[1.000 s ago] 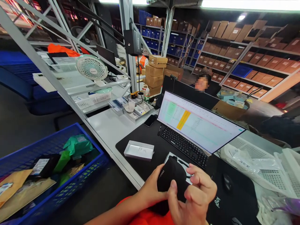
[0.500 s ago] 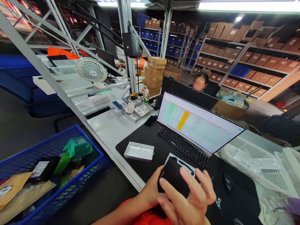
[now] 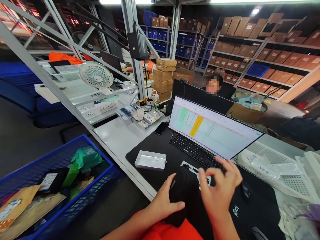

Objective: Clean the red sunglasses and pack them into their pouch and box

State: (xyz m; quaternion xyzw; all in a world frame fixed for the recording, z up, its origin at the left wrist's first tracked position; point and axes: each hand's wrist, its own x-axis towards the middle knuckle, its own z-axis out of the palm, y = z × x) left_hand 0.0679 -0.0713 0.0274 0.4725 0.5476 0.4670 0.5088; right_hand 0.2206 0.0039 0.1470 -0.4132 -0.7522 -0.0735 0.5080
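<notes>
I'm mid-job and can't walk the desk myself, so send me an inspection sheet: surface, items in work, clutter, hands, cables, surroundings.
Surface: black mat on a white table.
Items in work: dark case with pale lettering; partly hidden white-and-black item behind it; open pale box, standing apart.
Clutter: keyboard, mouse, phone; blue crate of parcels beside the table.
Hands: left hand grips the case; right hand raised beside it, contact unclear.
Cables: black cable hanging below the post-mounted unit.
Surroundings: lit monitor, fan, shelving with cartons, two other people beyond.
</notes>
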